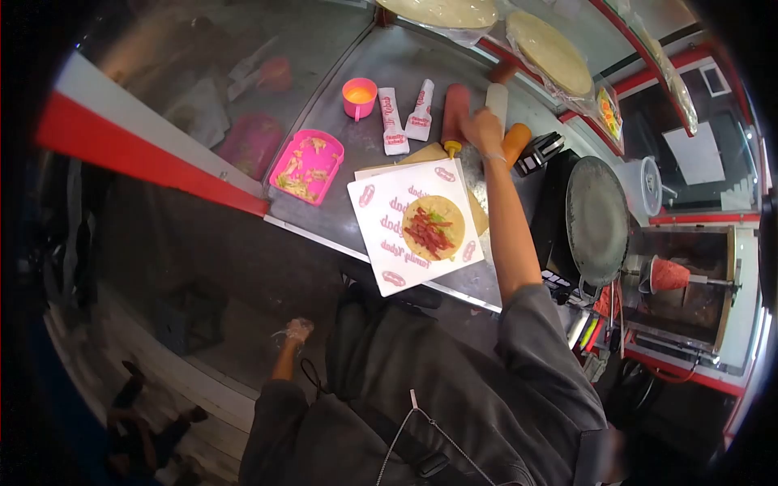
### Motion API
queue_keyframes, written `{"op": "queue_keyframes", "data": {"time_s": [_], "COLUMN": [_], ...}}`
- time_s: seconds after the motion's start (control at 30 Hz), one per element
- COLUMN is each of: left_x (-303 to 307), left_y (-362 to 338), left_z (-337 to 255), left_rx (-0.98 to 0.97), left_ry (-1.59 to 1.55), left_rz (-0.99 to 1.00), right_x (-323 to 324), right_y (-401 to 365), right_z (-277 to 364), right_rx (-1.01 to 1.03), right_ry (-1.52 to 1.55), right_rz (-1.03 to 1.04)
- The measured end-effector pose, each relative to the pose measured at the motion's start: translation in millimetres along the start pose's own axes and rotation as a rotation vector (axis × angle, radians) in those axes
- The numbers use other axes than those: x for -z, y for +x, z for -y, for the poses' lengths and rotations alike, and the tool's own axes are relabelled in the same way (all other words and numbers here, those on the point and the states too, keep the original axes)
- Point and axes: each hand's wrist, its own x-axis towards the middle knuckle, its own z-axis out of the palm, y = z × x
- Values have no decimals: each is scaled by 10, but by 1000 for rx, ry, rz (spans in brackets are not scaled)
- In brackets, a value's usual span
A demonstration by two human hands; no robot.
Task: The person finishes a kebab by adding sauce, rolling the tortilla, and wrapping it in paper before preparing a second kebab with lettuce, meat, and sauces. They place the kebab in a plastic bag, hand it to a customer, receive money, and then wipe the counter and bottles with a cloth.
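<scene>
"What's nearest?"
"The left hand (298,330), in clear plastic, eight o'clock from the round tan flatbread topped with reddish strips (433,229). Can't tell its fingers' state."
"And that flatbread?"
"On printed white paper (375,212), on the grey metal bench (340,217)."
"Farther?"
"One o'clock, the right hand (485,131): fingers touching the white cylindrical bottle (498,99), grip unclear."

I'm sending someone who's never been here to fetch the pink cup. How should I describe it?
On the metal counter, find the large printed paper with the round flatbread. Just beyond its left corner lies a shallow pink tray; the pink cup stands past that. Unlike the tray, it is round, with a handle and something orange inside.
</scene>
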Motion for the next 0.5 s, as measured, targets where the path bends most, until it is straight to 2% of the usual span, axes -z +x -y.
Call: {"op": "queue_keyframes", "data": {"time_s": [0.03, 0.07, 0.13, 0.27, 0.3, 0.37, 0.43, 0.47, 0.5], "left_x": [111, 146, 87, 531, 684, 853, 915, 1020, 1151], "left_y": [25, 201, 629, 761, 736, 828, 1134, 1117, 1028], "left_z": [-64, -21, 135, -251, -401, -459, -398, -484, -623], "left_rx": [-32, -39, -134, -259, -282, -307, -381, -385, -376], "left_ry": [-134, -127, -439, -218, -114, 10, 39, 48, 84], "left_rz": [-50, -41, -57, -37, -41, -28, -94, -85, -83], "right_x": [101, 246, 26, -115, -260, 311, 393, 513, 683], "right_y": [-174, -382, -585, -539, -456, -989, -1618, -1864, -2057], "right_z": [-107, -225, -565, -853, -1239, -978, -774, -713, -644], "right_rx": [-22, -40, -320, -373, -371, -516, -359, -369, -386], "right_ry": [-19, -40, -220, -74, 248, 1229, 1668, 1668, 1580], "right_rz": [-119, -239, -245, -107, 21, 250, 200, 189, 268]}}
